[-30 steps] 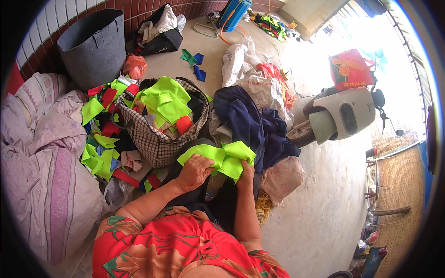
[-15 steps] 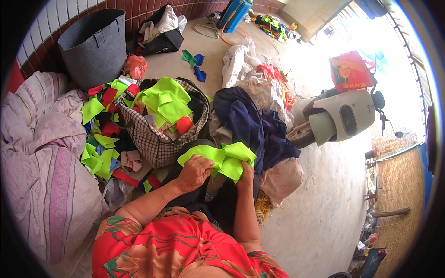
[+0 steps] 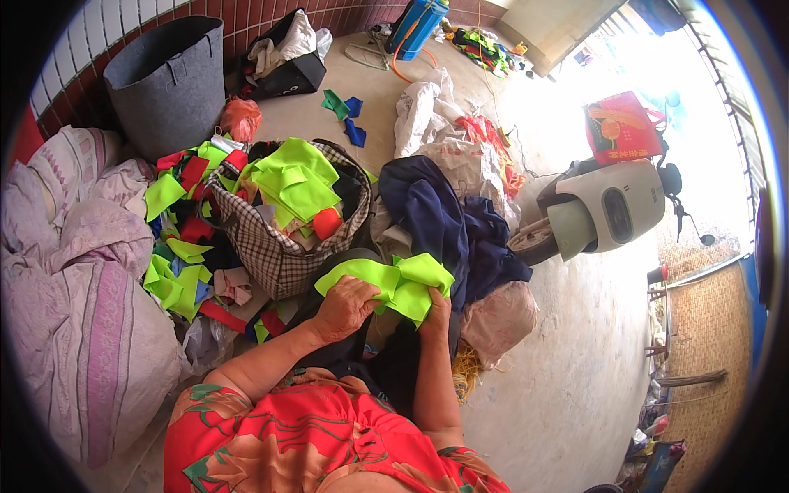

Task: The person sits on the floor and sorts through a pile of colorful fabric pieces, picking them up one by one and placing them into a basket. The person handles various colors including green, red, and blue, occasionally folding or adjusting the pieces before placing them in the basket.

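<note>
Head view, both hands (image 3: pixel 348 306) (image 3: pixel 436 311) gripping lime-green cloth (image 3: pixel 406 284), long axis running left to right

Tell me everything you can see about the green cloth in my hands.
The green cloth is plain, bright yellow-green and looks like smooth, thin fabric. It is folded and creased, with pointed corners toward its right end; whether it is one piece or several, I can't tell. Your left hand grips its lower edge and your right hand its right end, above your lap, on the near side of the checked bag.
</note>
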A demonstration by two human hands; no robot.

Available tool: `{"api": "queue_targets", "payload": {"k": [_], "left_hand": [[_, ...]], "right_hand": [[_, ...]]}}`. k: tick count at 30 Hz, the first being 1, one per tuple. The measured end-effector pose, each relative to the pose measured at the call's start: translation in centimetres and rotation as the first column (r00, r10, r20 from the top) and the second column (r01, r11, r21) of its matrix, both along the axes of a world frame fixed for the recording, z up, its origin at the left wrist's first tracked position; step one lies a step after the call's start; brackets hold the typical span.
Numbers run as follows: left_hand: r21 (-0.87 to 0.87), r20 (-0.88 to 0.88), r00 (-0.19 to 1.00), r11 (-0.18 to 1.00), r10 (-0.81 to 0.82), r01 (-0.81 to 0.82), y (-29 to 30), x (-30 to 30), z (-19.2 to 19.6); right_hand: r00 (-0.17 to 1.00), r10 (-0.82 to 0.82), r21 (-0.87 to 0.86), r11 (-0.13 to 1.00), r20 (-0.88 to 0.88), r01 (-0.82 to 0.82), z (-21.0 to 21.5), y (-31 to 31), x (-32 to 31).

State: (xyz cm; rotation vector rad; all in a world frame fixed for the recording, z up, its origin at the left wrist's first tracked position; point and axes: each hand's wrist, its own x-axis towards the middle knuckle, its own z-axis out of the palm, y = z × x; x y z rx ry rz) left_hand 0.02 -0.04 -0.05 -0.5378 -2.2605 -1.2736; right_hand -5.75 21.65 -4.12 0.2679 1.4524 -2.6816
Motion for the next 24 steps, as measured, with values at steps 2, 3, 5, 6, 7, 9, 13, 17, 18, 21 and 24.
{"api": "queue_targets", "payload": {"k": [2,3,5,6,7,9,13,17,18,21,24], "left_hand": [[0.001,0.0,1.0,1.0,0.001,-0.001,-0.02,0.01,0.0],[0.004,-0.001,1.0,1.0,0.002,-0.002,-0.02,0.01,0.08],[0.007,-0.004,1.0,1.0,0.002,-0.002,-0.02,0.01,0.11],[0.007,-0.006,1.0,1.0,0.001,-0.001,-0.02,-0.01,0.07],[0.006,-0.008,1.0,1.0,0.0,0.0,-0.01,-0.01,0.06],[0.008,-0.002,1.0,1.0,-0.002,0.002,-0.01,0.02,0.16],[0.01,-0.004,1.0,1.0,-0.001,0.001,0.05,-0.01,0.04],[0.012,-0.004,1.0,1.0,-0.003,0.003,-0.03,-0.03,0.06],[0.012,-0.004,1.0,1.0,-0.003,0.003,-0.02,-0.01,0.16],[0.013,-0.007,1.0,1.0,-0.001,0.001,-0.04,-0.01,0.14],[0.017,-0.007,1.0,1.0,-0.004,0.004,-0.04,-0.03,0.17]], "right_hand": [[1.0,0.004,-0.001,1.0,-0.003,-0.004,0.1,-0.06,0.03],[1.0,0.008,0.0,1.0,-0.003,-0.008,0.21,-0.1,0.05],[1.0,0.009,-0.013,1.0,-0.001,-0.009,0.26,-0.12,0.05],[1.0,0.006,-0.029,1.0,0.002,-0.006,0.25,-0.11,0.04],[1.0,0.004,-0.045,0.999,0.004,-0.004,0.24,-0.09,0.03],[1.0,0.009,-0.043,0.999,0.001,-0.009,0.23,-0.05,0.01],[1.0,0.005,-0.033,0.999,0.008,-0.005,0.15,0.02,-0.01],[1.0,0.0,-0.043,0.999,0.02,0.0,0.13,-0.12,0.01],[1.0,-0.003,-0.043,0.999,0.017,0.004,0.15,-0.15,0.02],[1.0,0.003,-0.04,0.999,0.008,-0.003,0.55,-0.36,0.11],[1.0,0.005,-0.026,1.0,0.007,-0.004,0.51,-0.25,0.06]]}}
